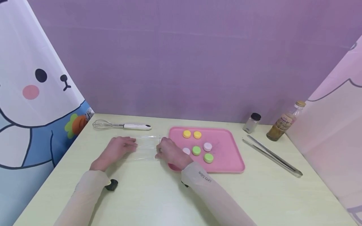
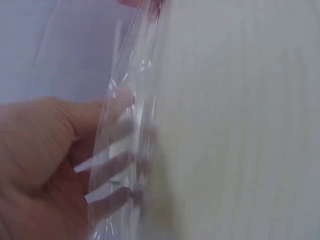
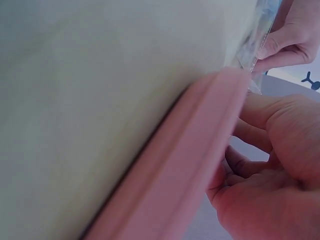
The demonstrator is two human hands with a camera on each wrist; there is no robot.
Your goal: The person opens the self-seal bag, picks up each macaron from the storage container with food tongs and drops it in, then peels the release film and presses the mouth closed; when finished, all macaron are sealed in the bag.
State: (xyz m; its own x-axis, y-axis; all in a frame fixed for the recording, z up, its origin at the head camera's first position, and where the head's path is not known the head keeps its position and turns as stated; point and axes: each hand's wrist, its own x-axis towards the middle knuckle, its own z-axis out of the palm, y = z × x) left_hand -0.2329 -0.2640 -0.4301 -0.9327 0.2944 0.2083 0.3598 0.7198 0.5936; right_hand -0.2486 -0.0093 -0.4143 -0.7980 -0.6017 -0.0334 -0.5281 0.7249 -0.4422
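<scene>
A clear plastic bag (image 1: pixel 145 147) spans the space between the two hands, its right end near the pink tray (image 1: pixel 226 168). My left hand (image 1: pixel 120 148) rests at the bag's left end. In the left wrist view, its spread, fairly straight fingers (image 2: pixel 112 167) show through the clear film (image 2: pixel 142 75). My right hand (image 1: pixel 173 152) pinches the bag's right edge, fingers curled, its wrist over the tray's left side. Macarons sit on the tray: two yellow (image 1: pixel 186 134), two green (image 1: pixel 208 158) and two lilac (image 1: pixel 207 146), one lilac partly hidden by the right hand.
Behind the bag lies a whisk (image 1: pixel 137 126) with a white handle. Metal tongs (image 1: pixel 272 156) lie right of the tray. A small black-capped jar (image 1: pixel 251 123) and a corked bottle (image 1: pixel 282 124) stand at the back right. A purple cloth (image 1: pixel 181 62) hangs behind the table.
</scene>
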